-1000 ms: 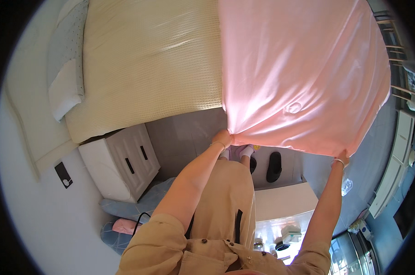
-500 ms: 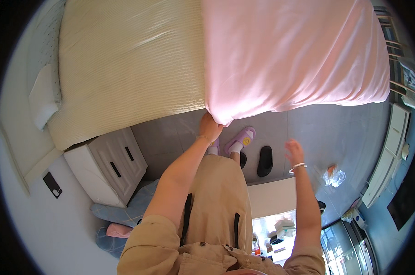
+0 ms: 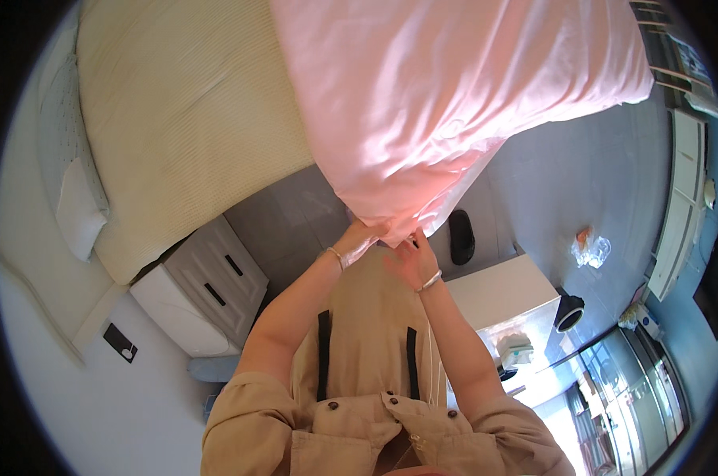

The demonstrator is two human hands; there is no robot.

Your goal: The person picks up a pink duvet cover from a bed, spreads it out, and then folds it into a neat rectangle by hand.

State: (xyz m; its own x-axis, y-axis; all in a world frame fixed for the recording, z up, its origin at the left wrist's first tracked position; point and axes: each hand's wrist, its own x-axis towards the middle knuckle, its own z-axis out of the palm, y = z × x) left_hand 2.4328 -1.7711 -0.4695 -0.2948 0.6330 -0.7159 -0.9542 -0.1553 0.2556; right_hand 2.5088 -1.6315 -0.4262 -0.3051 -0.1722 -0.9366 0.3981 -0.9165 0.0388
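Note:
A smooth pink quilt (image 3: 422, 71) covers the right part of the bed, and its near corner is pulled out toward my waist. My left hand (image 3: 362, 241) is closed on the left side of that corner. On the corner's right side my right hand (image 3: 413, 260) pinches the edge, thumb and fingers together; a small dark spot shows at the fingertips, too small to name. Between the hands the fabric hangs bunched, with a paler underside showing along its right edge. A cream textured bedspread (image 3: 192, 111) lies over the left part of the bed.
A white bedside cabinet (image 3: 188, 297) stands at the left, below the bed's edge. A black slipper (image 3: 461, 237) lies on the grey floor. To the right are a white table (image 3: 502, 289), a clear plastic bag (image 3: 590, 250) and a round dark-rimmed bin (image 3: 569, 314).
My right hand has come in from the right to the quilt's corner and closed on its edge. The corner is drawn nearer to me, and the view has shifted.

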